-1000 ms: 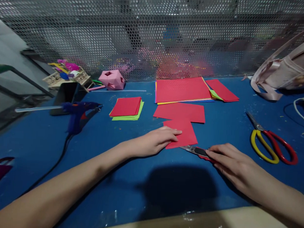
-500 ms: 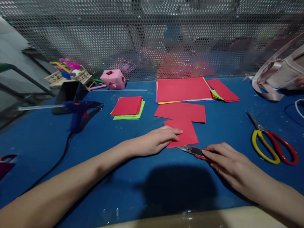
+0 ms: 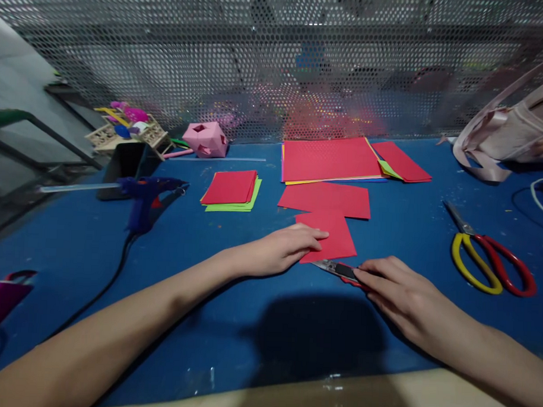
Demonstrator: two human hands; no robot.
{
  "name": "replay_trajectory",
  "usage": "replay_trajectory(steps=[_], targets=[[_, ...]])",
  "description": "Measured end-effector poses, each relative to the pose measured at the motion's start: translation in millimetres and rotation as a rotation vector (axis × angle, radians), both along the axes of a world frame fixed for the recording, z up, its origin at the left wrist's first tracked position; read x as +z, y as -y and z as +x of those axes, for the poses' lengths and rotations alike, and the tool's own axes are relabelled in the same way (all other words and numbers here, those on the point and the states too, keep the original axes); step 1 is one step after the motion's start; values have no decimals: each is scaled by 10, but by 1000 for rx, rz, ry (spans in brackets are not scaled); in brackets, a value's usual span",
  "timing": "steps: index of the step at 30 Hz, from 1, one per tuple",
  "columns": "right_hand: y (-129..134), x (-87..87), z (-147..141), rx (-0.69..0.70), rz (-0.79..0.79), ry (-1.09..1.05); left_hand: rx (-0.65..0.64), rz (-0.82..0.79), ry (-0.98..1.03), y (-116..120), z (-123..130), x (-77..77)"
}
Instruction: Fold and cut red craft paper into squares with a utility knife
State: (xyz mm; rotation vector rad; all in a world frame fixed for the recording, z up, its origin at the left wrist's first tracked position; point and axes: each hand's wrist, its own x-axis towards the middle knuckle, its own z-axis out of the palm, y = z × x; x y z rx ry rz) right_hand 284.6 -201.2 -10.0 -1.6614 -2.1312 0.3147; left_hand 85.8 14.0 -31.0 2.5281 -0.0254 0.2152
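Observation:
My left hand lies flat on the left part of a small red paper, pressing it on the blue table. In my right hand is a utility knife with a black and red handle. Its blade points left and lies along the paper's near edge, close to my left fingertips. Behind the small paper, and touching it, is a wider red piece. A stack of red and green squares sits to the left.
Large coloured sheets lie at the back beside a red strip. Scissors are at the right, near a pale bag. At the left are a blue glue gun, a dark phone and a pink paper shape.
The knife in my right hand has moved slightly left along the paper's near edge. My left hand keeps its place on the paper. The whole view has shifted a little.

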Motion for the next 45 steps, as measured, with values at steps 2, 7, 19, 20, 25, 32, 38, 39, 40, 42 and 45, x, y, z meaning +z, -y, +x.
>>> replay_trajectory(steps=[2,7,19,20,25,32,38,39,40,42,45], targets=[[-10,8,-9,4,-1,-3,-2,-1,2,1,1,5],[-56,38,-26,46,-32,-4,-3,3,-6,-4,4,3],[-114,17,-56,72,-95,-19,-14,-5,10,-13,0,-11],[-114,12,-55,73,-91,-21,-13,-4,8,-12,0,-8],[-68,28,-64,153,-116,-48,-1,-10,10,-8,1,0],[-27,-58,393,-255,121,2,23,6,88,17,-22,-60],[-49,-163,829,-505,122,557,265,169,125,51,-39,-118],[-58,-139,820,-505,107,624,335,180,96,49,-32,-126],[-73,-105,793,-501,107,665,395,182,63,45,-24,-132],[-131,-20,700,-477,148,658,465,176,4,37,-6,-140],[-296,82,527,-355,171,445,439,188,-25,33,12,-137]])
